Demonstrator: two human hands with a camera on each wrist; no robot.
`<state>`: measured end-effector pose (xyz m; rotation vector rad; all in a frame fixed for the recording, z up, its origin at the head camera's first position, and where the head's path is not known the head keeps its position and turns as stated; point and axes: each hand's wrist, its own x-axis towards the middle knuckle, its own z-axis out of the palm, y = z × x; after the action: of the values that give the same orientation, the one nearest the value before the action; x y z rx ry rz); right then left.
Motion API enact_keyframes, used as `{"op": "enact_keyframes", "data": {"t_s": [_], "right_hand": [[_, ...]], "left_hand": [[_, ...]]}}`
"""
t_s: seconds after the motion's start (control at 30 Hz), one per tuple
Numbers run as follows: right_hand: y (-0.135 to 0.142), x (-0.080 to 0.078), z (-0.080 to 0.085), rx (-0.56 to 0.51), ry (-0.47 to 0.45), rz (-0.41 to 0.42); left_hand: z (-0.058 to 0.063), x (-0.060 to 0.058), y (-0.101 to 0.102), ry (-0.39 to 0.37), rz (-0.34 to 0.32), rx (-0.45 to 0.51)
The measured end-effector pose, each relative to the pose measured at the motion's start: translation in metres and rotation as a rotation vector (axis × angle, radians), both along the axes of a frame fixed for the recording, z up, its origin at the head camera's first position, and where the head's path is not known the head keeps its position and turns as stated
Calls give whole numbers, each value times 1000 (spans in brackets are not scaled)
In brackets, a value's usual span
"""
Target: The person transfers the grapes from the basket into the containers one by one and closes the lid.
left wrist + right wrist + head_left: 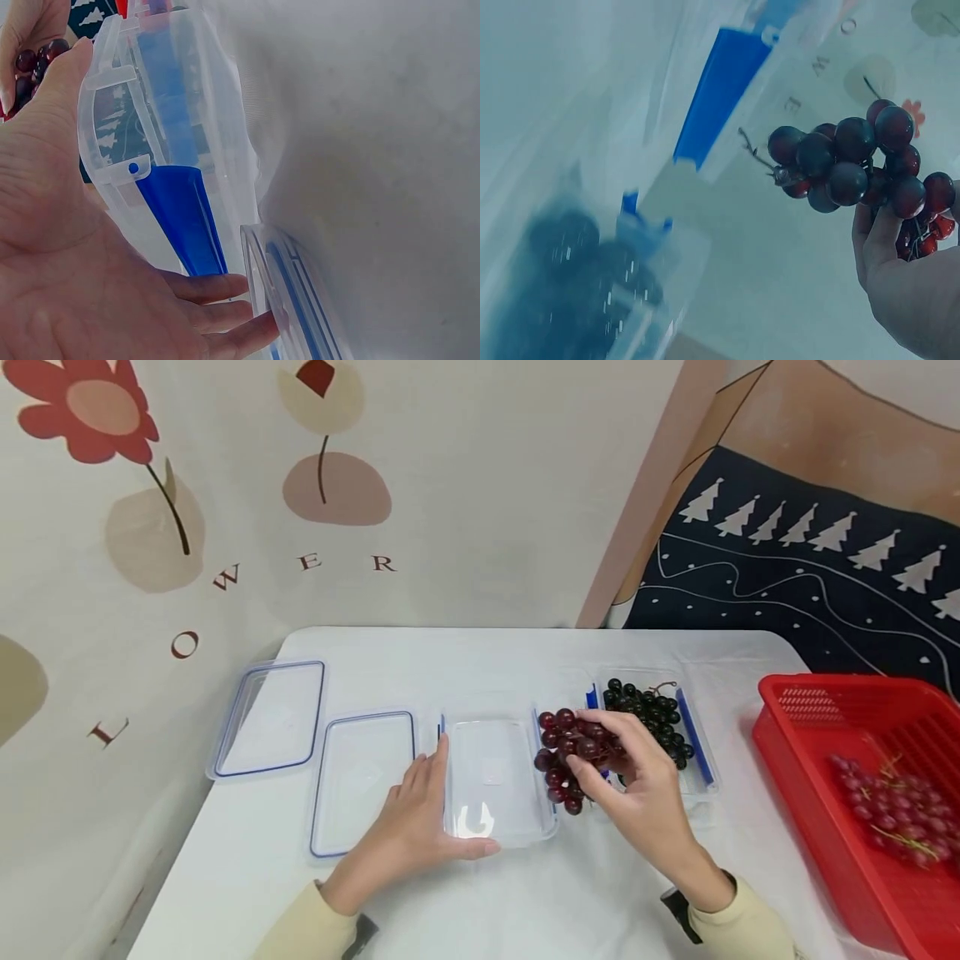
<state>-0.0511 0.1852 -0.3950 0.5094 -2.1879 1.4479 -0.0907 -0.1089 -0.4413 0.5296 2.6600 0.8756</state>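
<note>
One box point(697, 739) loaded; your right hand point(643, 789) grips red grapes point(557, 760), left hand point(420, 818) straight-fingered by the unfilled container point(491, 772), pink grapes point(897, 810) waiting.

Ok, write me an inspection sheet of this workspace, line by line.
Surface: white table, in use.
Job's things: dark red grapes in hand; clear container between the hands, no grapes seen in it; second container holding black grapes; red basket at far right holding lighter red grapes; one blue-edged lid beside the left hand, another lid overhanging the table's left edge.
Clutter: nothing seen.
Grippers: left hand, fingers extended, at the clear container's left side; right hand grips the dark red grapes.
Cables: nothing seen.
Surroundings: flower-print backdrop, dark tree-print panel.
</note>
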Motion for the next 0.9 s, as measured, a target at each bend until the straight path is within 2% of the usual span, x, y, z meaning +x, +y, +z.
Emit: {"op": "enact_keyframes", "data": {"t_s": [0.13,0.27,0.43,0.53,0.63,0.73,0.9], "right_hand": [[-13,-6,-3,8,-29,42],[-24,-12,-4,64,12,71],[-37,-18,-5,330,138,89],[-47,-18,-6,514,174,115],[-56,-18,-10,668,127,152],[-60,-19,-20,769,47,194],[-60,-22,-29,780,-117,287]], "left_hand": [[1,0,1,-7,4,-2],[2,1,1,-7,-1,5],[1,1,0,-7,-3,13],[0,1,-1,-9,-6,20],[0,1,-1,-6,-10,20],[0,2,-1,-11,-16,14],[2,3,-2,-22,-20,13]]}}
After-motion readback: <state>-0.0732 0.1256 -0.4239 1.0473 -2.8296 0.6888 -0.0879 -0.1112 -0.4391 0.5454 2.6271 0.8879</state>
